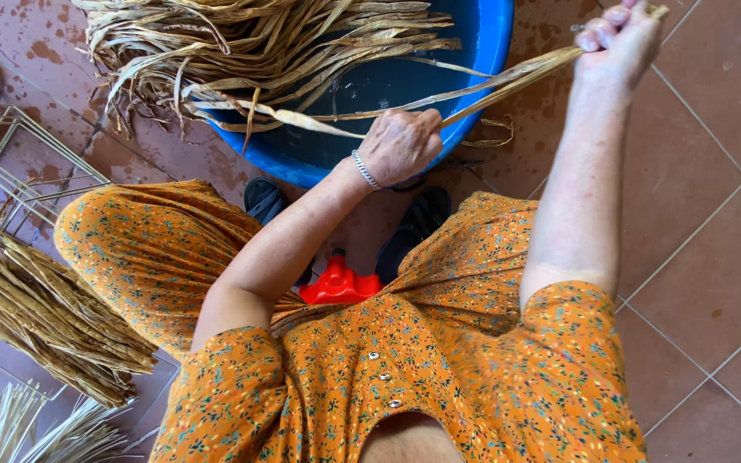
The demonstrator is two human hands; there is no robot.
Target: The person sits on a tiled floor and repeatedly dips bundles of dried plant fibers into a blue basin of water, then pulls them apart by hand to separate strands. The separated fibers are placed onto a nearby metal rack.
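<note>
My left hand (403,144), with a silver bracelet at the wrist, is closed around a long dried straw strip (508,79) just over the rim of a blue plastic basin (482,43). My right hand (617,39) is raised at the top right and grips the far end of the same strip, stretching it taut between both hands. A heap of loose dried straw strips (242,43) lies across the basin and spills over its left side.
Bundles of tan straw (36,309) lie at the left beside a wire frame (10,163). A red plastic stool (339,285) shows between my knees, with dark sandals (265,199) above it. The floor is reddish tile (713,257).
</note>
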